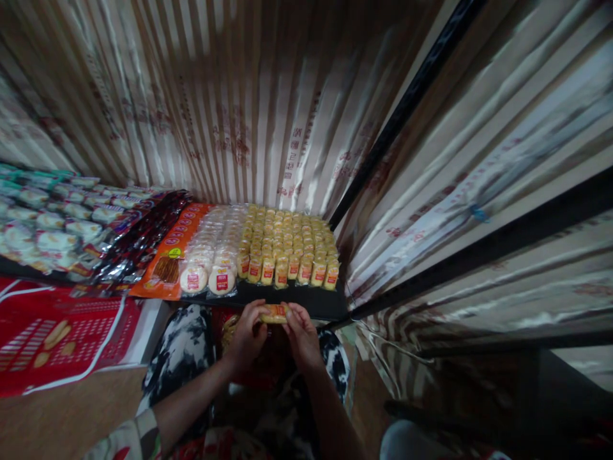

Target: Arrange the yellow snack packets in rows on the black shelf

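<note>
A wrapped yellow snack (275,314) with a red and orange label lies level between my hands, in front of the black shelf edge (292,296). My left hand (248,332) pinches its left end. At its right end, my right hand (301,332) grips the wrapper with thumb and fingers. Just beyond stand rows of similar yellow wrapped snacks (287,246), labels facing me in the front row. To their left are rows of round white wrapped crackers (207,279). Below my hands, between my knees, a red bag (227,319) shows partly; its contents are mostly hidden.
An orange packet (165,271), dark shiny packets (138,236) and many white wrapped snacks (57,223) fill the shelf leftward. A red printed bag (57,338) lies at the left. Black metal posts (407,108) and striped sheeting (268,108) enclose the back and right.
</note>
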`<action>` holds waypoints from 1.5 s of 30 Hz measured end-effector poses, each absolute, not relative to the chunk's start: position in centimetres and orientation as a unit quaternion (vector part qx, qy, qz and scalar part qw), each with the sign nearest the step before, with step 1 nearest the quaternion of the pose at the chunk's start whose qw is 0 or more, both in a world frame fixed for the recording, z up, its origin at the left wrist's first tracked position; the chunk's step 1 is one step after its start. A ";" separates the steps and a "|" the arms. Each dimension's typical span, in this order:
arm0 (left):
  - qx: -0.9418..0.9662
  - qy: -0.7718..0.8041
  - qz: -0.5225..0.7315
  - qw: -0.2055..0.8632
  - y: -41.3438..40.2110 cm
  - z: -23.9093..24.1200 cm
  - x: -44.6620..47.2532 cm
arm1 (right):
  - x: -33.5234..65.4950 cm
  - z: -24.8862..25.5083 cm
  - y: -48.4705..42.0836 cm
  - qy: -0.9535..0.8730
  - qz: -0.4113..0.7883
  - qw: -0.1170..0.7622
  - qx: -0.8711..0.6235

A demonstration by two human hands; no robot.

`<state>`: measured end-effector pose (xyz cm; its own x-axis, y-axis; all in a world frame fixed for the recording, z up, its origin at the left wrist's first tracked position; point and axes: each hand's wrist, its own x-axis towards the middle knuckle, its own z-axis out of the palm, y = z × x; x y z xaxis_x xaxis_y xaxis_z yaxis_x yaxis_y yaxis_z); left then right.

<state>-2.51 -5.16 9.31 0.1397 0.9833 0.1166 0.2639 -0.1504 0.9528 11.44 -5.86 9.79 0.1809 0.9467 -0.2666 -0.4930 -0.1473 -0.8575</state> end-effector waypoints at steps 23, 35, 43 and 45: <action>0.631 0.474 0.452 0.414 0.4 10.5 3.1 | 16.6 8.2 -2.8 -0.447 0.435 0.526 -0.578; 0.763 0.454 0.362 0.284 0.8 8.6 4.1 | 15.3 6.2 2.1 -0.447 0.242 0.525 -0.683; 0.778 0.429 0.355 0.291 1.5 7.1 4.5 | 14.8 6.0 2.3 -0.486 0.096 0.466 -0.733; 0.779 0.421 0.358 0.296 1.6 6.7 4.5 | 14.8 6.0 2.3 -0.491 0.063 0.460 -0.737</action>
